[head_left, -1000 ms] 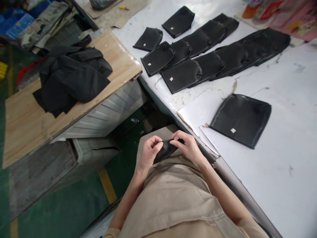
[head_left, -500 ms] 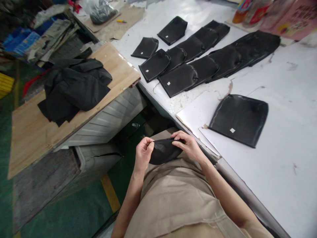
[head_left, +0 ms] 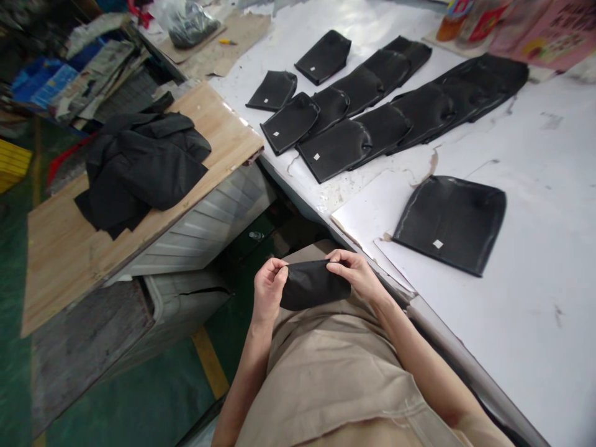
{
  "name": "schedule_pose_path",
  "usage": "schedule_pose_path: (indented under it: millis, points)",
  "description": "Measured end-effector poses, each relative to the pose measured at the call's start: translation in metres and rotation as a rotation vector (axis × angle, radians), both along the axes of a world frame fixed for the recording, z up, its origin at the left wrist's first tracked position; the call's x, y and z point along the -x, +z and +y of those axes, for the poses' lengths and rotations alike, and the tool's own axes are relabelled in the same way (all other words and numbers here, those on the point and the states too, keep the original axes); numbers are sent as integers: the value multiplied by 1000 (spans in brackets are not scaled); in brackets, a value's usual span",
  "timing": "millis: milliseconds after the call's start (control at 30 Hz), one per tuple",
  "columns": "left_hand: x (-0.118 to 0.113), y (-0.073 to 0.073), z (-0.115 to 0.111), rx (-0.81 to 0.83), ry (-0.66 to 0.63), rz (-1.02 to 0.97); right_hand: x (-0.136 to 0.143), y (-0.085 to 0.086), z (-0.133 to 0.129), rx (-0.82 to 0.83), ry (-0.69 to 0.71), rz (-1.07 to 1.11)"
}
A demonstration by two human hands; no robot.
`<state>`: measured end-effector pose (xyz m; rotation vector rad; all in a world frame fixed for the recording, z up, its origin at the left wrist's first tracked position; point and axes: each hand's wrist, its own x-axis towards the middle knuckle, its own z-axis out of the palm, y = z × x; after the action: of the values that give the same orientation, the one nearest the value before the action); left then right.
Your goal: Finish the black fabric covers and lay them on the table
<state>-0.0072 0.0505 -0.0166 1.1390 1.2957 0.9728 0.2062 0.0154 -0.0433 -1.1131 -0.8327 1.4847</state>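
Over my lap, a small black fabric piece (head_left: 315,287) is stretched between both hands, its top edge nearly straight. My left hand (head_left: 270,284) pinches its left upper corner between thumb and fingers. At the right upper corner, my right hand (head_left: 351,270) grips the same edge, thumb in front. To the right on the white table lies a single flat black fabric piece (head_left: 449,223) with a small white tag. Further back, overlapping rows of similar black pieces (head_left: 335,149) run diagonally across the table, with two separate ones (head_left: 323,57) behind them.
On the left, a wooden board (head_left: 51,248) carries a heap of loose black fabric (head_left: 144,164). The white table's edge (head_left: 367,254) runs close by my right arm. Bottles (head_left: 479,25) and a pink box (head_left: 549,37) stand at the back right; a clear bag (head_left: 189,25) sits far left.
The black fabric piece has been pulled flatter and wider between my hands, with its top edge straighter. My right hand has moved slightly to the right along with its corner.
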Motion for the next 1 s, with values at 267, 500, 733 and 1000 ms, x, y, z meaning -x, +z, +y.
schedule_pose_path:
  millis: [267, 500, 733, 1000]
  points:
    - [0, 1, -1, -4, 2, 19, 0, 0, 1, 21, -11, 83]
    - [-1, 1, -1, -20, 3, 20, 2, -5, 0, 26, -64, 31]
    - [-2, 1, -1, -42, 5, 59, 5, -9, 2, 17, -126, -88]
    - [0, 1, -1, -42, -5, 49, 5, -7, 2, 63, -102, 24]
